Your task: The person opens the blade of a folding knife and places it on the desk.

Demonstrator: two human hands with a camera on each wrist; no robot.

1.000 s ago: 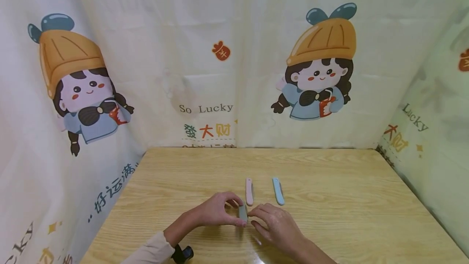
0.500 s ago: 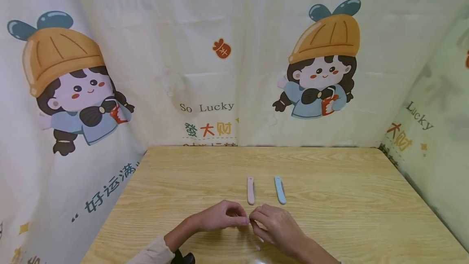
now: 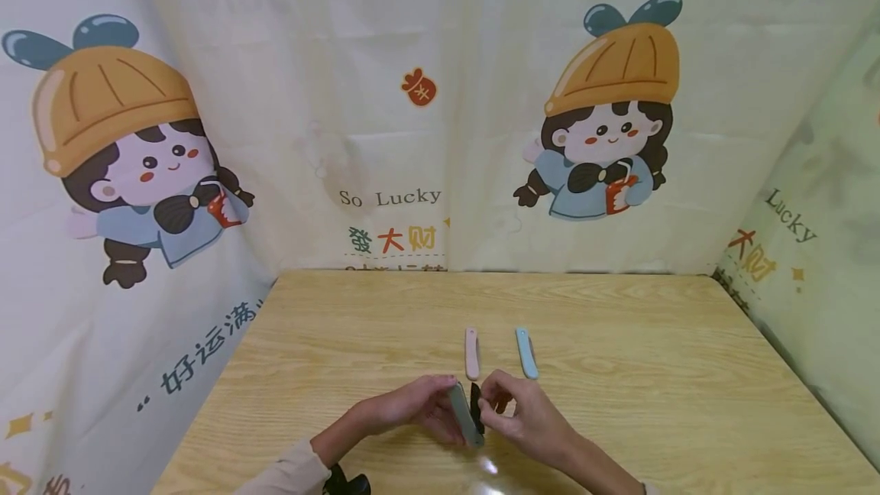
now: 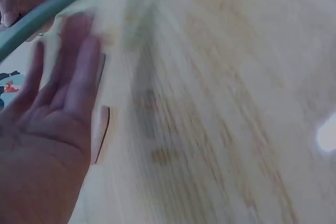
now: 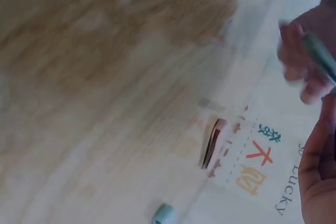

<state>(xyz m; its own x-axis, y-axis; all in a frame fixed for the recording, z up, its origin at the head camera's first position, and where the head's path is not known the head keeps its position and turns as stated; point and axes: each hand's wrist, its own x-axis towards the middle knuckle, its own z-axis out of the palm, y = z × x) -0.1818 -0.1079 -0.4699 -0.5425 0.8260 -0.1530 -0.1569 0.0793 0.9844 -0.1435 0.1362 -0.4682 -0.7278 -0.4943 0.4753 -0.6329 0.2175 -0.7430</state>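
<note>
A grey-green slender handle [image 3: 464, 412] is held up over the table, slanting, with a black strip [image 3: 475, 403] standing out along its right side; its exact kind is unclear. My right hand [image 3: 525, 411] pinches the black strip between thumb and fingers. On the handle's left side is my left hand [image 3: 426, 411], its fingers extended behind the handle. In the left wrist view the left palm [image 4: 52, 124] faces the camera with fairly straight fingers, and the green handle [image 4: 42, 17] crosses near the fingertips. The right wrist view shows the handle [image 5: 318, 53] blurred.
Beyond the hands, a pink handle-shaped piece [image 3: 471, 354] and a light blue one [image 3: 527, 354] lie on the wooden table [image 3: 344, 327]. A printed curtain [image 3: 481, 136] encloses the back and sides. Some black object [image 3: 347, 483] shows by the left wrist.
The grey-green handle has turned and come up into view, and the black strip now shows beside it. My left hand's fingers have swung from a pinch to behind the handle.
</note>
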